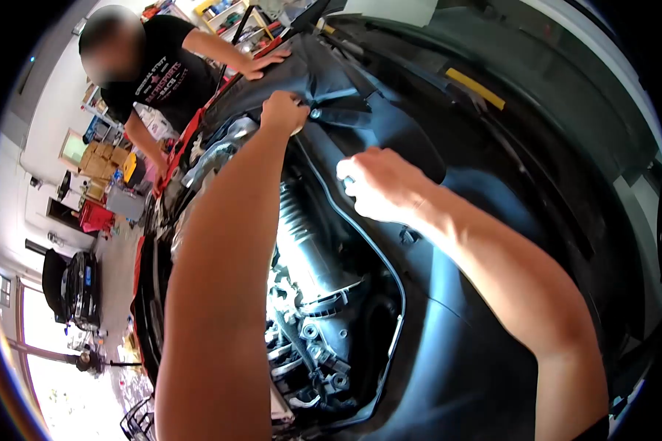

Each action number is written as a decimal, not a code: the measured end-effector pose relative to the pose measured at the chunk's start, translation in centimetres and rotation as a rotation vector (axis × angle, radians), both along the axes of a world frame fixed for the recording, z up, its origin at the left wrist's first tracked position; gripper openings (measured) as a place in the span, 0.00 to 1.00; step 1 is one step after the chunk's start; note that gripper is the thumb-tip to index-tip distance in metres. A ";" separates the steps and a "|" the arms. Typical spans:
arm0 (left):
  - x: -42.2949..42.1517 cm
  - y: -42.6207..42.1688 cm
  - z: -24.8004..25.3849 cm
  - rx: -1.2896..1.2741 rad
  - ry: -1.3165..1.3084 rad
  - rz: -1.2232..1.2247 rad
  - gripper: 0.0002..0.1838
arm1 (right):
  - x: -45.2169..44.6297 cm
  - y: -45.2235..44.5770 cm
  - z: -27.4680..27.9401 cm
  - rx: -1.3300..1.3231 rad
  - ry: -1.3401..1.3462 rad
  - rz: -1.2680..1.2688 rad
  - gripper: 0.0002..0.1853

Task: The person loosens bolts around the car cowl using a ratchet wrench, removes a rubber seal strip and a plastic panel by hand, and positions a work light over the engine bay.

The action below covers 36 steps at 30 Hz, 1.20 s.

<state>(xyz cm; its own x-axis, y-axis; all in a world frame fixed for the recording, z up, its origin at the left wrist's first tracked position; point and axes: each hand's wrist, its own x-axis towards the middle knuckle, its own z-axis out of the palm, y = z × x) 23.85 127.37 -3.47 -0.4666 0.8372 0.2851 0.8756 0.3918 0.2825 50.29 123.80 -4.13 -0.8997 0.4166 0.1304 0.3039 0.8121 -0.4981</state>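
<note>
My left hand [285, 112] is closed at the far end of the engine bay, beside a black plastic cover [338, 117]; what its fingers hold is too small to name. Nearer the windshield, my right hand [379, 184] has its fingers curled together over the dark cowl panel [449, 294], around something small and dark that I cannot make out. Below and between my arms lies the lit engine bay, with a ribbed black intake hose [298, 220] and metal engine parts [312, 331]. A rubber seal [397, 279] runs along the bay's edge.
Across the car stands another person [162, 73] in a black T-shirt, one hand on the dark cover and the other at the car's red-edged front. Windshield glass [566, 95] is at the right. Behind are cardboard boxes [101, 160], a grey bin [125, 202] and a black car [72, 287].
</note>
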 end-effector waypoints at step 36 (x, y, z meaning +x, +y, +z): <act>8.3 -5.7 4.7 -0.087 -0.050 -0.400 0.14 | -1.0 0.9 -1.0 -0.047 0.144 -0.030 0.04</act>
